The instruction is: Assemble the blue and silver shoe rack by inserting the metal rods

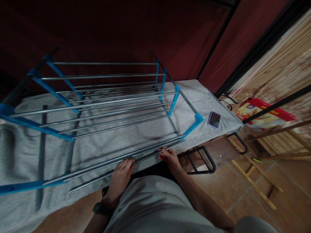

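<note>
A shoe rack frame (107, 104) of grey metal tubes and blue plastic brackets lies across the grey cloth surface in front of me. Along its near side runs a loose thin metal tube (92, 180), roughly parallel to the rack's nearest tubes. My left hand (122, 170) curls over this tube near its middle, fingertips close to the rack's tubes; its thumb is hidden. Further right, my right hand (170, 158) pinches the same tube between thumb and fingers, below the blue corner bracket (193, 126).
A phone (214, 119) lies on the cloth (209, 97) right of the rack. Beyond the edge are a red and yellow box (261, 113), a black metal frame (206, 158) and wooden pieces (255, 184) on the tiled floor. A dark red curtain (116, 29) hangs behind.
</note>
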`<state>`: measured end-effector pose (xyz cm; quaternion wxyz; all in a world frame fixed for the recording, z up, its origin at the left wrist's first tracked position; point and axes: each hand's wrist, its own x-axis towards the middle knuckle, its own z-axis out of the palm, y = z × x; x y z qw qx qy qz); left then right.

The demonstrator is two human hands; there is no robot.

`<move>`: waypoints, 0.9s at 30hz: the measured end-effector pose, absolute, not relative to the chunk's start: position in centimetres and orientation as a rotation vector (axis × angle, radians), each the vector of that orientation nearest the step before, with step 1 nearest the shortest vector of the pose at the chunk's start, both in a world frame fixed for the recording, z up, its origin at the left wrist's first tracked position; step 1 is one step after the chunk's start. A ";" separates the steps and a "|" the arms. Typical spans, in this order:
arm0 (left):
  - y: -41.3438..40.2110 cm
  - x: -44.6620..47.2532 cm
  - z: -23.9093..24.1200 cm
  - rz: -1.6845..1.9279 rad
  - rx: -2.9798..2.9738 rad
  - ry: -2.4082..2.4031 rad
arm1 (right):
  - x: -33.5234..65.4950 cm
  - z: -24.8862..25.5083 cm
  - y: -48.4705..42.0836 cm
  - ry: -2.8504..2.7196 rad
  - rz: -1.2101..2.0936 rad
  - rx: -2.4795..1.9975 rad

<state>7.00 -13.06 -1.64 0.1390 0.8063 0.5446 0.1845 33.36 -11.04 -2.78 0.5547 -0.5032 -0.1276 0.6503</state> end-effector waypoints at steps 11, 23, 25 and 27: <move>-13.0 6.1 -2.4 0.537 2.379 1.592 | 33.5 -2.2 -11.1 -0.293 1.527 -1.205; -13.2 5.7 -2.6 0.542 2.403 1.555 | 33.5 -2.4 -11.1 -0.273 1.546 -1.177; -13.4 5.4 -2.6 0.549 2.419 1.574 | 33.6 -2.5 -11.1 -0.273 1.542 -1.185; -13.8 4.9 -2.6 0.551 2.467 1.594 | 33.6 -2.7 -11.1 -0.273 1.544 -1.192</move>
